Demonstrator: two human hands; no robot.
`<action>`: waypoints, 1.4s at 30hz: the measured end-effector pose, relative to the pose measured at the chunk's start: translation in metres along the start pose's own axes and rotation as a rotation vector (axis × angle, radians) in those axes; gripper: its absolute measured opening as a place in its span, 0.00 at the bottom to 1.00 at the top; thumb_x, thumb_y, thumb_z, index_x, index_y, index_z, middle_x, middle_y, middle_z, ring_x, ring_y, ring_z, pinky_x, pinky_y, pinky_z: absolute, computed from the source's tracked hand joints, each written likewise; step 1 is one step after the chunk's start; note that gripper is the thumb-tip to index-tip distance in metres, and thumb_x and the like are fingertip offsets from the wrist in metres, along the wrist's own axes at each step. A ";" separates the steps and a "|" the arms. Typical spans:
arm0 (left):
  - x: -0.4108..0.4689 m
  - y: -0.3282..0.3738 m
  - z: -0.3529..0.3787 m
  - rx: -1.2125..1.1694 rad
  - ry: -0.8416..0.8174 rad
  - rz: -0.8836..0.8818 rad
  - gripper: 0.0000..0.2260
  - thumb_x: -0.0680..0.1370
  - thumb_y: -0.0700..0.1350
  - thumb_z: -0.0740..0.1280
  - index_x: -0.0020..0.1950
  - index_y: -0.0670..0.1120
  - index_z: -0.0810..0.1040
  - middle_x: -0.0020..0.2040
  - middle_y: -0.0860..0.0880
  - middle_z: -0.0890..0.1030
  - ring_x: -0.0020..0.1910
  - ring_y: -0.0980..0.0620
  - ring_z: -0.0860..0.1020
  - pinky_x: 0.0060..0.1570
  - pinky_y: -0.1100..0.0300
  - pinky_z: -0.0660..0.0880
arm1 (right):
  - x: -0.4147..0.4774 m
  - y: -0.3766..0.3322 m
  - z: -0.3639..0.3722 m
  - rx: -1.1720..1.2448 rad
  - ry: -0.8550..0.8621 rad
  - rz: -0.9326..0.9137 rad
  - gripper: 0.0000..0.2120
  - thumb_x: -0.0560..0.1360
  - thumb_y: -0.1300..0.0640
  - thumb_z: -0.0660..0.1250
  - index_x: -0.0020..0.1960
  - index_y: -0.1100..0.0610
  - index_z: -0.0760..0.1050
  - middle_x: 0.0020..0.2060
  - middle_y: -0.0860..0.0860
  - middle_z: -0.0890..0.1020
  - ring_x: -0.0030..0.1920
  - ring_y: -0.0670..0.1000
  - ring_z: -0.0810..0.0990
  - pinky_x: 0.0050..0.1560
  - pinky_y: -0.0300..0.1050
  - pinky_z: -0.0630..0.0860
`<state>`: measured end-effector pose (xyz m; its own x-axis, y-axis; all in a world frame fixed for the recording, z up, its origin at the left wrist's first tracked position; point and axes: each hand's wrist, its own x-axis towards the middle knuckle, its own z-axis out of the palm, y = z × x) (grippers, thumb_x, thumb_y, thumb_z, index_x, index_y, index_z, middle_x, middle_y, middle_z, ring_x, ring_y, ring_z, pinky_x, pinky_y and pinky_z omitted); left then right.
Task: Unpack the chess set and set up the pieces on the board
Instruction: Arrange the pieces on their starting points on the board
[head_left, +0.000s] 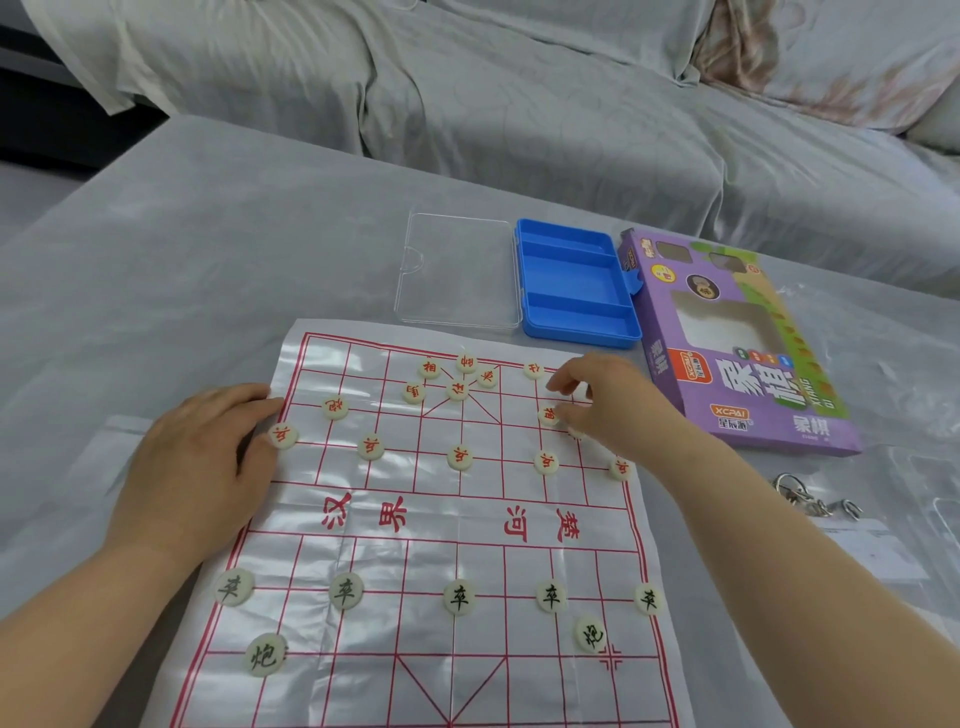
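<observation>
Thin creased sheet board (395, 519) light, likely to slide; left hand (197, 457) flat on its left edge, pinning it. Right hand (608, 405) curled over red pieces (533, 370) at far right corner, grip unclear. Black pieces (458, 597) along near rows. All small, smooth, light: best pinched by rim

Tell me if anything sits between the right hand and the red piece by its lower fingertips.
Nothing visible does. The red piece lies on the board right beside the right hand, with no other piece between them.
</observation>
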<state>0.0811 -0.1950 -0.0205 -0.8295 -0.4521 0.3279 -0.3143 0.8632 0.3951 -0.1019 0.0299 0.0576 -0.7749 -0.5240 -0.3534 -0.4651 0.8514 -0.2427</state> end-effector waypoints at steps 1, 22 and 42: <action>0.000 0.000 0.000 0.006 -0.003 -0.004 0.28 0.70 0.52 0.49 0.52 0.36 0.80 0.54 0.39 0.80 0.52 0.34 0.76 0.52 0.41 0.70 | 0.000 -0.004 0.001 0.003 0.000 -0.010 0.15 0.75 0.58 0.64 0.62 0.54 0.72 0.60 0.51 0.75 0.54 0.48 0.72 0.57 0.37 0.69; -0.001 -0.001 -0.001 -0.002 0.012 0.002 0.26 0.70 0.50 0.50 0.50 0.36 0.81 0.52 0.39 0.81 0.50 0.36 0.78 0.50 0.42 0.72 | 0.039 -0.057 0.017 0.027 0.077 -0.150 0.20 0.75 0.59 0.64 0.66 0.54 0.69 0.63 0.53 0.72 0.59 0.52 0.73 0.61 0.40 0.68; 0.000 -0.001 0.000 -0.001 -0.003 -0.009 0.27 0.70 0.51 0.49 0.51 0.36 0.81 0.53 0.39 0.80 0.51 0.36 0.77 0.51 0.42 0.71 | 0.035 -0.040 0.014 -0.106 0.080 -0.135 0.16 0.76 0.53 0.63 0.63 0.55 0.73 0.57 0.53 0.76 0.58 0.52 0.70 0.60 0.42 0.68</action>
<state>0.0815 -0.1959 -0.0207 -0.8279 -0.4591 0.3222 -0.3213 0.8591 0.3985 -0.1050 -0.0229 0.0426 -0.7320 -0.6338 -0.2498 -0.6065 0.7733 -0.1848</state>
